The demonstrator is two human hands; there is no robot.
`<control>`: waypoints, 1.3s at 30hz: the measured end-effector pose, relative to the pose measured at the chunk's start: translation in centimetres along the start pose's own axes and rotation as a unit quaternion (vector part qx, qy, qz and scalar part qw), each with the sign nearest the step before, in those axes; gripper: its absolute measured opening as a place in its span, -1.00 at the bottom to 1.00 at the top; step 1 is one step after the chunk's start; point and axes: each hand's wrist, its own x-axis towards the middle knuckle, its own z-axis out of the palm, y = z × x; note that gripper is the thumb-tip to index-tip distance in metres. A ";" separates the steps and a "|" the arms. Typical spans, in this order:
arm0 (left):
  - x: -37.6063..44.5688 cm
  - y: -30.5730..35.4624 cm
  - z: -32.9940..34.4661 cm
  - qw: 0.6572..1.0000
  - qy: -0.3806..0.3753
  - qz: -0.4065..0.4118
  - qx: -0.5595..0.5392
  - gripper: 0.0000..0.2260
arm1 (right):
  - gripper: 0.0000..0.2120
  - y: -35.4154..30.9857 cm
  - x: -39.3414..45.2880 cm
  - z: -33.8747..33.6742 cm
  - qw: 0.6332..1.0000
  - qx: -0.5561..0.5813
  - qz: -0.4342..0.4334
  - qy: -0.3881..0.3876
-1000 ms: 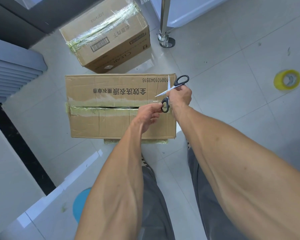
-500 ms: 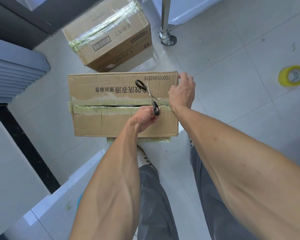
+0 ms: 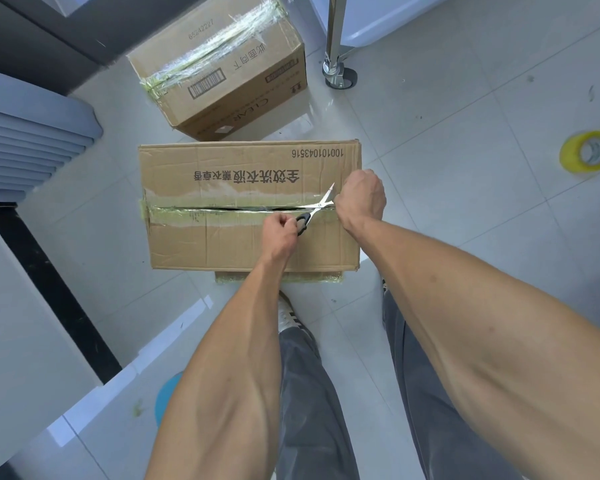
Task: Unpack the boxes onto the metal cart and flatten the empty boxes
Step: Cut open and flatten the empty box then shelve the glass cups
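A brown cardboard box [image 3: 222,168] with black printed text lies on the tiled floor in front of my feet. Its taped middle seam [image 3: 222,212] is slit open along most of its length. My left hand [image 3: 279,232] grips the black handle of a pair of scissors [image 3: 317,209], whose blades point up and right over the seam's right end. My right hand [image 3: 361,197] rests curled at the box's right edge, right beside the blade tips; its fingers are hidden.
A second taped cardboard box [image 3: 222,67] stands behind the first. A chrome cart leg with a caster [image 3: 338,72] rises at the back. A yellow tape roll [image 3: 587,152] lies on the floor at right. Grey louvred panels [image 3: 32,140] and a white cabinet line the left.
The scissors passed from my right hand to my left. Their blades swung from pointing up-left to pointing right at the seam's end. My right hand slid down the box's right edge to the seam.
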 end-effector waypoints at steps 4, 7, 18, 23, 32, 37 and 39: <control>-0.5 0.9 -0.2 0.985 -0.026 -0.054 -0.163 -0.80 | -0.83 0.9 -0.4 0.6 0.999 -0.025 0.013 -0.015; -1.3 1.2 -0.4 0.960 -0.092 -0.082 -0.250 -0.87 | -0.82 1.4 -1.3 1.0 0.999 -0.050 0.000 -0.007; -1.6 2.2 1.8 0.968 -0.118 -0.093 -0.202 -0.84 | -0.60 1.2 -3.4 1.9 0.990 0.090 0.080 -0.078; -0.5 1.3 1.4 0.988 -0.128 -0.053 -0.070 -0.79 | -0.58 2.1 -3.6 3.2 0.987 0.092 0.109 -0.073; 1.3 3.1 2.1 0.920 0.176 -0.190 -0.293 -0.84 | -0.68 5.4 -6.4 5.0 0.990 0.089 0.107 -0.012; 1.8 4.3 2.7 0.901 0.176 -0.225 -0.328 -0.92 | -0.72 6.3 -6.7 4.9 0.992 0.104 0.061 0.025; 1.7 5.1 2.6 0.899 0.172 -0.232 -0.330 -0.93 | -0.72 6.5 -6.6 4.6 0.993 0.099 0.057 0.029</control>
